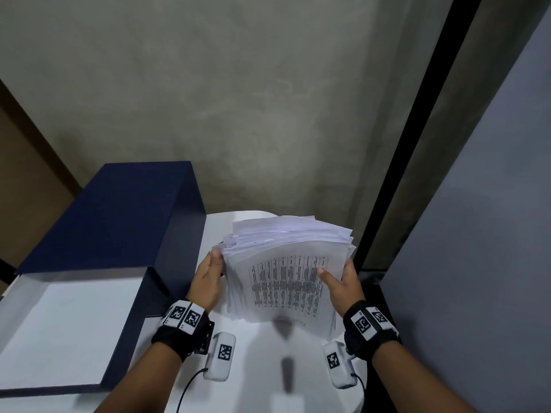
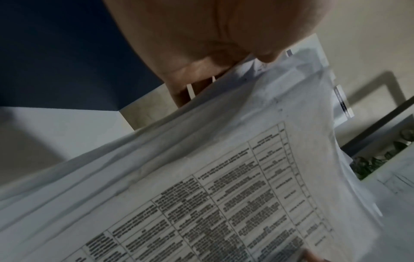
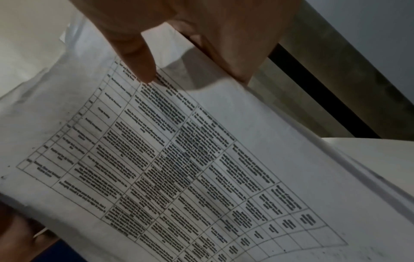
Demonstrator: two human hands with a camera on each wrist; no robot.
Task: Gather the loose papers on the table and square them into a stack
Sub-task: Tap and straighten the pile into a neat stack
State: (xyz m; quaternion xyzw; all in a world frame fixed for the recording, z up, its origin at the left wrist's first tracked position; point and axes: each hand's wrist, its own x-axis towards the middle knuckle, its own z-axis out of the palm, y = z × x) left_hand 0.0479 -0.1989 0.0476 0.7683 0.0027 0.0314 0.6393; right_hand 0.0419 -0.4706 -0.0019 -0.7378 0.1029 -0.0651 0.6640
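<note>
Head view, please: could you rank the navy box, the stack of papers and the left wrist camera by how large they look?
1. navy box, by far the largest
2. stack of papers, held up in both hands
3. left wrist camera, smallest, though nearer the lens

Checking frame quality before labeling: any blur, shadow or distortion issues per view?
Head: wide-angle bending of the wall edges; the paper stack reads sharp, its shadow falling on the white table. Left wrist: dim, printed table soft, left hand out of focus. Right wrist: dim, right hand shadows the sheet, text smeared.
</note>
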